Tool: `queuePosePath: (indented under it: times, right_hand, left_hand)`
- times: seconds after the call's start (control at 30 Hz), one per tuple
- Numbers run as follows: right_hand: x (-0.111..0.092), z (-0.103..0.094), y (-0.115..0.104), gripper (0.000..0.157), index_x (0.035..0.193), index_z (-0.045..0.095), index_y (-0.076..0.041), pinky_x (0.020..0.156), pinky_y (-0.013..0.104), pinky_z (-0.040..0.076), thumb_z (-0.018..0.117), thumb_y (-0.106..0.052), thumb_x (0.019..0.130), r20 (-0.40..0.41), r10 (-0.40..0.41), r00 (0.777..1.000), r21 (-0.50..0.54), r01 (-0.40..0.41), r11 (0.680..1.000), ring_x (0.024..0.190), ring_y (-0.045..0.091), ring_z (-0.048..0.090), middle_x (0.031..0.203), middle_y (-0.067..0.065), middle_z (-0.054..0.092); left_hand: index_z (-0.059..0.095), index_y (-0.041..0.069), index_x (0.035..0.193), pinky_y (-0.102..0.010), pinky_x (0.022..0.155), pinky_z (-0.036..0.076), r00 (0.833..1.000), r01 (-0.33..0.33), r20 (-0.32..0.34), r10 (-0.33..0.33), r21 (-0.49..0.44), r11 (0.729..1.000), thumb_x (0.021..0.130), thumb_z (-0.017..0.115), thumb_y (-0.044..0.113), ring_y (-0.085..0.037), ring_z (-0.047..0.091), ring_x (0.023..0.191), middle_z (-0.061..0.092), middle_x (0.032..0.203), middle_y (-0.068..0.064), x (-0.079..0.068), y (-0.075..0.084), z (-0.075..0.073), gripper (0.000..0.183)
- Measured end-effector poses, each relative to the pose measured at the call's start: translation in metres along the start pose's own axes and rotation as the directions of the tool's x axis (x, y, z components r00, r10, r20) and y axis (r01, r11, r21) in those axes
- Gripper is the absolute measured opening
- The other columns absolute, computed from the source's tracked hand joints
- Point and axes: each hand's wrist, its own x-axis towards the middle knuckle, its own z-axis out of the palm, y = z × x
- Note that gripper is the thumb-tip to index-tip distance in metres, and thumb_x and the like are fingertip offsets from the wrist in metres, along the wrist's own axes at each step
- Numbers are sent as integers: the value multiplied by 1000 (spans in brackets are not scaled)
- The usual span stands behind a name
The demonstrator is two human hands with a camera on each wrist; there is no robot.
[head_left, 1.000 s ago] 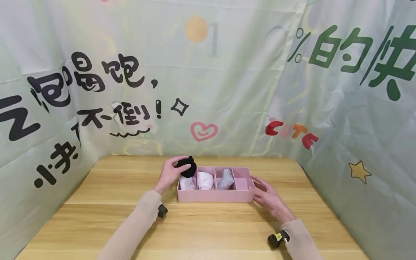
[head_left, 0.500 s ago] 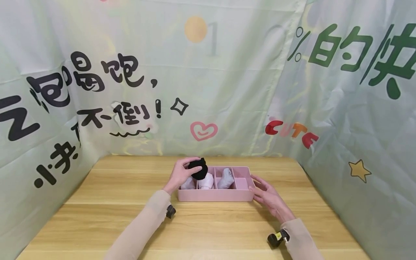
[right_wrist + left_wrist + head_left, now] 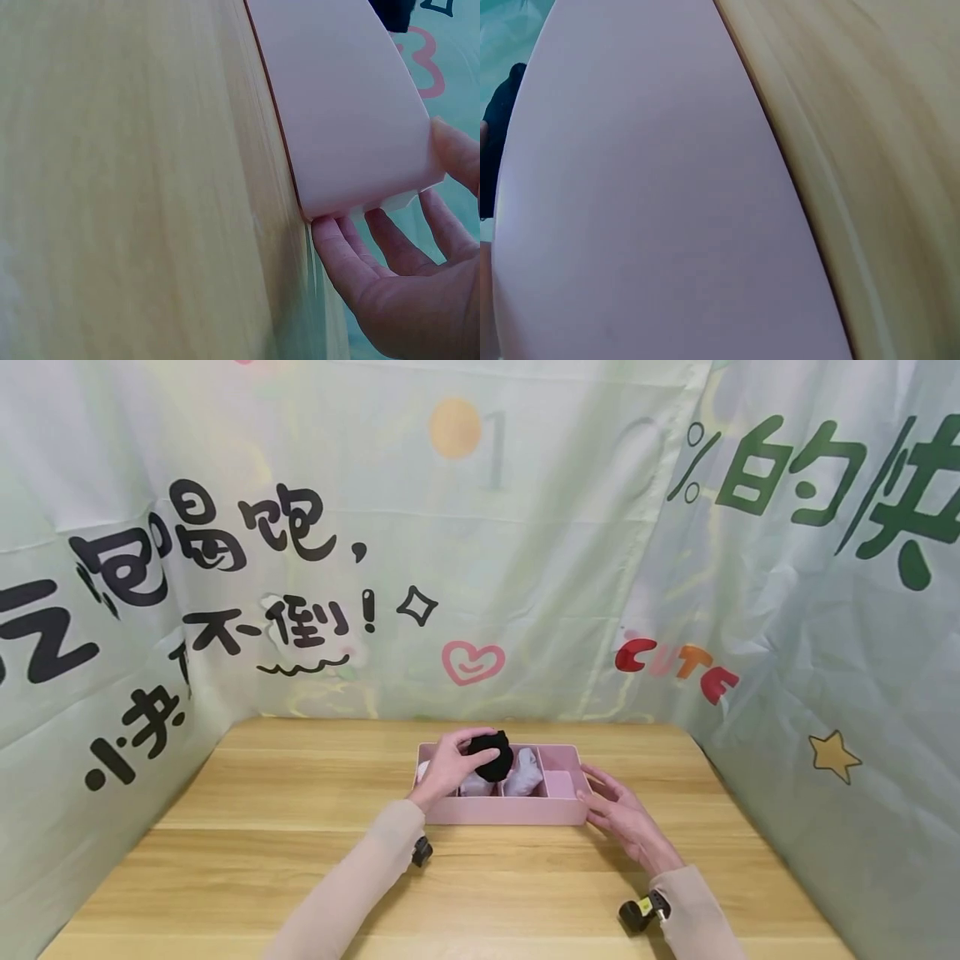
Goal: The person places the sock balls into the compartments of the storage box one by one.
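Observation:
My left hand (image 3: 447, 766) pinches a rolled black sock (image 3: 492, 758) between thumb and fingers, above the second and third compartments of a pink divided box (image 3: 502, 812). Below the black sock, a pale rolled sock (image 3: 474, 787) is partly hidden in the second compartment. A grey sock (image 3: 524, 774) lies in the third compartment. My left hand mostly covers the white sock (image 3: 423, 770) in the leftmost one. The rightmost compartment shows its pink floor. At the box's right end, my right hand (image 3: 409, 300) grips it, thumb at the rim and fingers against the end wall.
The box stands on a wooden table (image 3: 525, 893) towards its far side. A pale green printed curtain (image 3: 525, 568) rises behind the table and along both sides. A small black camera (image 3: 637, 914) sits on the right wrist and another (image 3: 422, 852) on the left.
My left hand has carried the black sock rightwards, from above the leftmost compartment past the second towards the third. My right hand stays at the box's right end.

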Motion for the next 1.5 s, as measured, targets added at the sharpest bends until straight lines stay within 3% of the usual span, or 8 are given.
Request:
queuePosePath:
  times: [0.27,0.53,0.83,1.27,1.5]
  right_hand:
    - [-2,-1,1,67,155,26,-9,97,35,51,61,-15,98,9,3,1000,12,-3,1000,123,22,53,159,27,20]
    - [-1,0,1,67,155,27,-9,96,35,51,61,-16,98,2,-3,1000,10,3,1000,123,22,53,159,27,21]
    - [0,0,-2,65,155,26,-9,99,37,50,58,-14,99,11,-7,1000,13,7,1000,133,35,45,159,26,20]
    - [-1,0,-2,68,154,28,-9,97,35,51,63,-16,96,7,-8,1000,19,7,1000,130,29,48,158,26,22]
    - [-1,0,-1,69,154,28,-9,97,34,51,64,-15,95,-8,-3,1000,9,3,1000,122,21,54,157,28,23]
  left_hand:
    - [67,21,126,-41,97,50,1000,-25,15,24,23,999,91,71,32,-22,62,116,65,130,-1,6,-2,26,37]
    - [70,22,122,-35,87,55,999,2,-42,1,65,998,90,72,32,-20,66,106,68,124,-2,13,3,47,34]
    - [69,27,123,-41,95,52,1000,-15,0,15,29,999,90,72,31,-22,65,111,67,125,0,23,5,64,34]
    - [72,25,114,-30,83,56,1000,14,-6,-14,82,997,86,77,27,-17,68,100,71,114,0,35,9,94,29]
    - [72,19,115,-28,87,53,1000,2,20,-5,159,987,85,77,25,-12,67,97,72,110,1,35,10,102,31]
